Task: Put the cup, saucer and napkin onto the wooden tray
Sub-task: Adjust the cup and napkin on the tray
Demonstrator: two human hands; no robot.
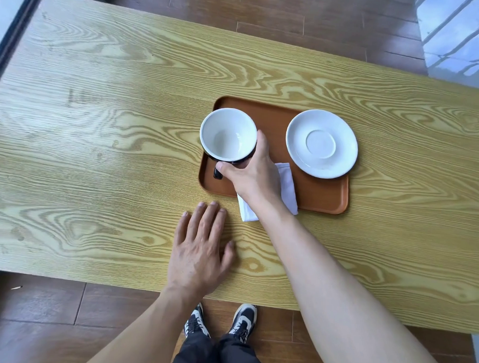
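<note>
Work surface: long pale-yellow table with bold wood-grain pattern (97, 147), seen from above, its near edge running across the lower part of the view. Floor on both sides of it: dark reddish-brown wood planks (308, 17). Top right corner shows a bright pale patch crossed by striped shadows (464, 34); top left a dark frame edge, nature unclear. On the table, right of centre, lies the rectangular brown wooden tray with rounded corners (322, 196). Round white saucer (321, 143) sits in the tray's far right part, its rim overlapping the tray's right edge. Folded white napkin (287, 183) lies partly on the tray, its near-left corner hanging out over the tray's near rim onto the table. Cup, dark outside and white inside (228, 134), is upright and empty over the tray's left end, clasped by the right hand (253, 173): thumb across the near side above the dark handle, fingers wrapped round the right wall. Whether the cup base touches the tray cannot be told; the cup itself hides it. The right forearm covers the napkin's middle. Left hand (199, 251) lies flat, fingers spread, palm down on the table near the tray's near-left corner, holding nothing. Below the table edge: two dark-and-white trainers (243, 321) and dark trousers, cut off by the frame bottom.
</note>
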